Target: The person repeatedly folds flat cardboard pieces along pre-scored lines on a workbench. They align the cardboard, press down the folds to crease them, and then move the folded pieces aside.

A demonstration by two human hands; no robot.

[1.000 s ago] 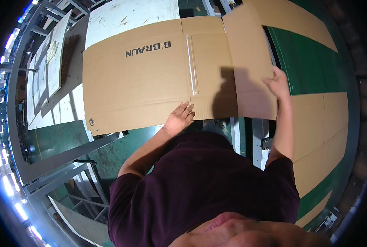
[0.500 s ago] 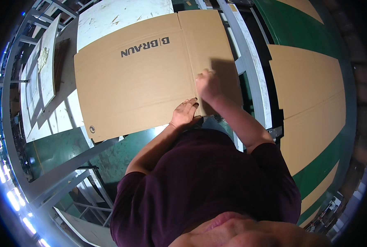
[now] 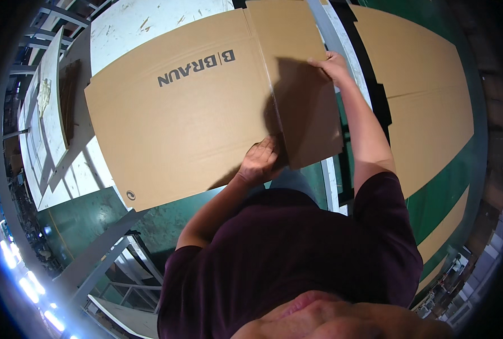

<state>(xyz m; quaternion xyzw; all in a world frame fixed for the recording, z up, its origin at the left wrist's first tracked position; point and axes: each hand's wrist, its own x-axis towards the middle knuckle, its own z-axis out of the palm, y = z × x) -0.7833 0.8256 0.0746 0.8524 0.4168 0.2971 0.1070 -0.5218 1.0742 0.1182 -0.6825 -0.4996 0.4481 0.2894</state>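
A large flat brown cardboard sheet (image 3: 178, 124) lies in front of me, with dark printing near its far side and a lengthwise crease towards the right. My right hand (image 3: 331, 66) pinches the outer edge of the right-hand flap (image 3: 296, 45), its thumb on top and the other fingers partly hidden at the edge. Close to the near edge, my left hand (image 3: 258, 159) rests on the sheet just left of the crease. Its fingers lie close together on the cardboard, and shadow hides the thumb. The flap looks slightly raised along the crease.
A white scuffed board (image 3: 155, 22) supports the sheet's far side. More cardboard (image 3: 432, 107) lies to the right over a green surface (image 3: 438, 217), beyond a grey metal rail (image 3: 333, 34). At left stands an upright white panel (image 3: 54, 96); metal frames (image 3: 133, 254) are at lower left.
My right hand has gone from near the crease out to the flap's right edge and taken hold of it. My left hand stays near the crease. The sheet sits slightly differently in view.
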